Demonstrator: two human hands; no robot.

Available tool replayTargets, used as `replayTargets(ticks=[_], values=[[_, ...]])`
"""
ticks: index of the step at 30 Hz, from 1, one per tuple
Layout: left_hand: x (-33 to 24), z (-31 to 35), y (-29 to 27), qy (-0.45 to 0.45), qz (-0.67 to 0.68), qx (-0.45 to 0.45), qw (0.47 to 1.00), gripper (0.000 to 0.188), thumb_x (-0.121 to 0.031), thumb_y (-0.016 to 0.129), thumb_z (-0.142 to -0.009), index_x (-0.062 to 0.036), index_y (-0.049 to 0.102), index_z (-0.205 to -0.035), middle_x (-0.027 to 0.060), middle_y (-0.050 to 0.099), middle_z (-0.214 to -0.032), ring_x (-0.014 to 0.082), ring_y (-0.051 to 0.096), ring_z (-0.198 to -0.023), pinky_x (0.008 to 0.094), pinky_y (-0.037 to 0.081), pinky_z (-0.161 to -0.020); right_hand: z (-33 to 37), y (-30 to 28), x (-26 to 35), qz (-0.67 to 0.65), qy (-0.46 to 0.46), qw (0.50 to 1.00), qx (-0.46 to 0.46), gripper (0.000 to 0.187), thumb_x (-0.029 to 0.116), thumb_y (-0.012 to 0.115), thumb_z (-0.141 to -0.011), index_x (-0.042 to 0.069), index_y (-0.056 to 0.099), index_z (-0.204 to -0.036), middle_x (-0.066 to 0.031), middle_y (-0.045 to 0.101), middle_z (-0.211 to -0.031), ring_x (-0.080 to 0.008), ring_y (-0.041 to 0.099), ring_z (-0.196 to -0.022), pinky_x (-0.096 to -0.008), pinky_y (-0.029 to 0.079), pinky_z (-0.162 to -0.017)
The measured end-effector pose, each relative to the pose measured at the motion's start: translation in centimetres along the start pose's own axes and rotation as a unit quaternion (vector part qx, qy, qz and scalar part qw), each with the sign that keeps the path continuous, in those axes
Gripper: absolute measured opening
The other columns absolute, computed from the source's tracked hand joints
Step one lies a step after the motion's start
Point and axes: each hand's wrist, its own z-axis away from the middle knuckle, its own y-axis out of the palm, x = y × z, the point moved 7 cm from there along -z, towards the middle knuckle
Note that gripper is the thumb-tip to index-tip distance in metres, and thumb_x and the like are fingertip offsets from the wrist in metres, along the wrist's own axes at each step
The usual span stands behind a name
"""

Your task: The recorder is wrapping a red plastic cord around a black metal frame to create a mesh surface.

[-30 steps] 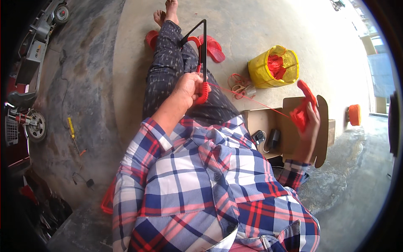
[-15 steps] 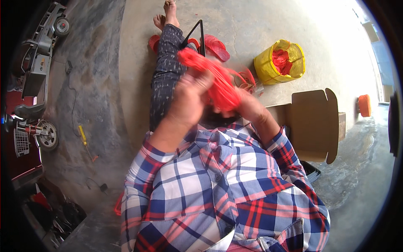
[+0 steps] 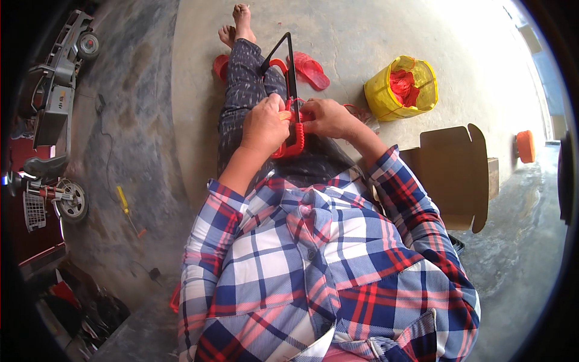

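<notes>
A black frame (image 3: 291, 75) stands over my legs, its lower part wrapped in coils of red cord (image 3: 300, 137). My left hand (image 3: 263, 128) is closed at the frame's left side, thumb and fingers pinching red cord. From the other side my right hand (image 3: 329, 118) also pinches the cord, right beside the black bar. The two hands nearly meet there, and their fingers hide the spot where the cord is gripped. A thin loose strand of red shows just above the fingertips.
Red slippers (image 3: 310, 70) lie near my feet. To the right stand a yellow bag (image 3: 386, 99) with red material inside, an open cardboard box (image 3: 453, 175) and an orange object (image 3: 525, 146). A yellow-handled screwdriver (image 3: 123, 199) and a wheeled vehicle (image 3: 59, 102) are on the left.
The thick bundle of red cord that both hands held up, blurred by motion, is no longer seen as such. Both hands have come together at the black frame, pinching cord there.
</notes>
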Motion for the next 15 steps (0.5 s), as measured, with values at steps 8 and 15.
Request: replayTargets(ticks=[8, 15], values=[[4.6, 0.4, 1.0, -0.120, 0.268, -0.136, 0.946, 0.037, -0.005, 0.063, -0.071, 0.0014, 0.055, -0.106, 0.0107, 0.057, -0.104, 0.0238, 0.055, -0.101, 0.0332, 0.044, -0.092, 4.9, -5.9, -1.6, -0.346, -0.062, 0.895, -0.273, 0.039, 0.031, 0.065, -0.082, -0.001, 0.066, -0.105, -0.0113, 0.058, -0.121, -0.0244, 0.056, -0.112, -0.0366, 0.043, -0.097], [4.3, 1.1, 8.7, -0.253, 0.620, 0.085, 0.738, 0.038, -0.007, 0.047, -0.072, -0.0023, 0.052, -0.109, 0.0064, 0.058, -0.097, 0.0158, 0.056, -0.089, 0.0273, 0.043, -0.086, 11.8, -9.9, 9.0, -0.690, -0.355, 0.629, -0.049, 0.032, 0.032, 0.057, -0.084, 0.003, 0.052, -0.097, -0.0191, 0.058, -0.115, -0.0323, 0.057, -0.108, -0.0464, 0.045, -0.091]])
